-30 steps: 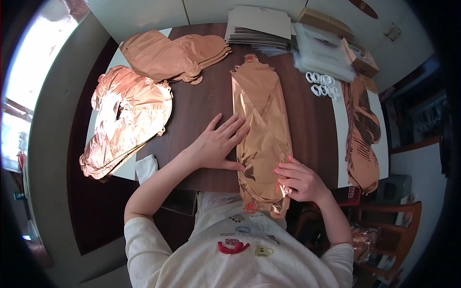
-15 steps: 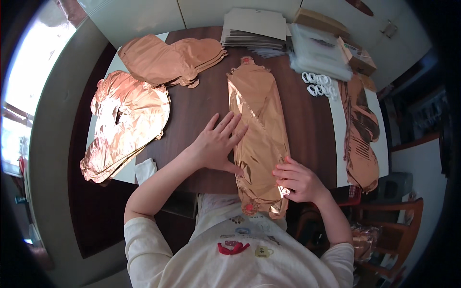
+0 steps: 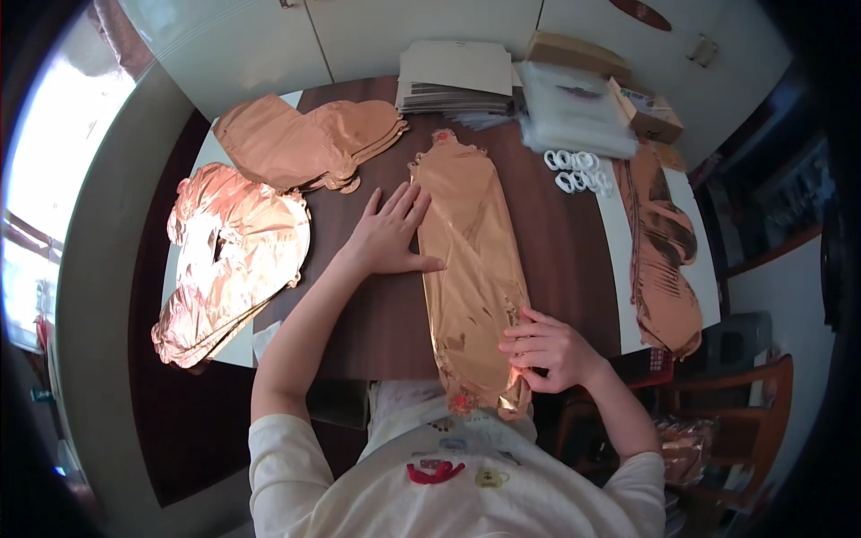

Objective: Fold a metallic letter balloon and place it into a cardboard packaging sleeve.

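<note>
A long copper-coloured foil balloon [image 3: 466, 242], folded flat, lies lengthwise on the dark wood-grain table, its near end reaching over the front edge towards my lap. Small red marks show at both ends. My left hand [image 3: 390, 235] is open, fingers spread and pointing away, with fingertips and thumb resting on the balloon's left edge. At the lower right edge, my right hand [image 3: 554, 351] touches the foil with loosely bent fingers, its thumb apart from them. I see nothing held in either hand.
Flat copper foil balloons [image 3: 309, 139] are stacked at the back left, with shinier ones [image 3: 238, 251] nearer. Grey cards [image 3: 457, 67], clear plastic bags [image 3: 574, 112], an open box [image 3: 647, 109] and white rings [image 3: 574, 161] stand at the back. More foil [image 3: 662, 260] lies right.
My left hand has slid away from me and leftward along the balloon, now resting at its left edge. The right hand stays by the lower right edge. The view has tilted up slightly.
</note>
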`<state>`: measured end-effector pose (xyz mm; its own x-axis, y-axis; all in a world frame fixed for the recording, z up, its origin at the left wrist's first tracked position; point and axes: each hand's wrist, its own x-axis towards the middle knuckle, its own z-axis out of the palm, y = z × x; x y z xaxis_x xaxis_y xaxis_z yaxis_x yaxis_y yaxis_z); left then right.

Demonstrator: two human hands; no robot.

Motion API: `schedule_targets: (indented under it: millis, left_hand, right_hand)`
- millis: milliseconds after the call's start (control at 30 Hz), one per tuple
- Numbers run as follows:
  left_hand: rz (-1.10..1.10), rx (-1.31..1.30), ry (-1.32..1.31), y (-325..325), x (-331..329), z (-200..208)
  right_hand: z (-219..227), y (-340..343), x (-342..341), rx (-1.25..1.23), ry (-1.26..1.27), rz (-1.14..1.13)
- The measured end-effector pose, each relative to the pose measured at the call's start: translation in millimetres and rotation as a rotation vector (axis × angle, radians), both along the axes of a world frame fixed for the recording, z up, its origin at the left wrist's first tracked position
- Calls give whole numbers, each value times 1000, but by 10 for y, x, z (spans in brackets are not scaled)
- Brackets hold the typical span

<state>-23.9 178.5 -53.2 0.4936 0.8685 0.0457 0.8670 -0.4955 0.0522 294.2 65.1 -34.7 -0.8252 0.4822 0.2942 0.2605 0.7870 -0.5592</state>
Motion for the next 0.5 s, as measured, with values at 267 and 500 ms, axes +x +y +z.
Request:
schedule_targets:
  millis: [267,500]
  left_hand:
    - [-6,77,-37,-27,-17,-55]
    - [6,64,-75,-76,5,-100]
  right_hand:
    - [51,767,-245,46,6,-376]
    - [-375,1781,-629,59,31,-694]
